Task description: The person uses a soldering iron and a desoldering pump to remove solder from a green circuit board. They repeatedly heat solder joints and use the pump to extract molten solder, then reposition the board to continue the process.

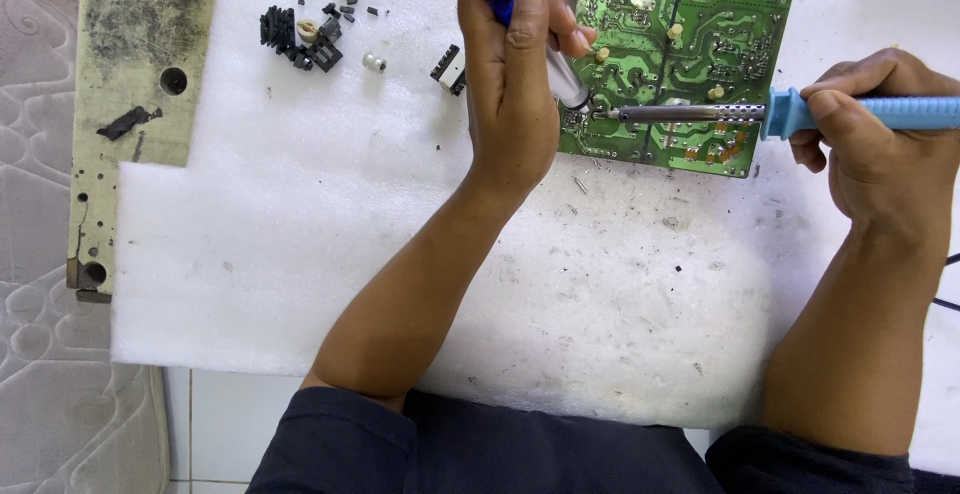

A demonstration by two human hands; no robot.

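Green circuit board [690, 44] lies solder side up at the far edge of the white foam sheet [300, 254], and I judge the soft foam is there to keep it from sliding and to take up the stubs of the parts underneath. My right hand [880, 144] is closed around the light-blue handle of the soldering iron [760, 114], fingers wrapped fully with no gap showing, thumb on top; I hold it low and nearly flat so its metal shaft runs leftward across the board and the tip meets a joint near the board's lower left corner. My left hand [515, 74] is shut in a fist-like grip on the dark-blue desoldering pump [560, 74], held steeply with its silvery nozzle pointing down right beside the iron's tip, seemingly so that both tools address the same spot. Whether nozzle and tip actually touch I cannot tell. Off to the left on the foam sits a small heap of black parts [300, 39], a little metal cylinder [374, 62] and a small transformer-like part [450, 67], well apart from the board, out of the way of my hands. A worn beige panel [130, 54] sticks out from under the foam's left edge.
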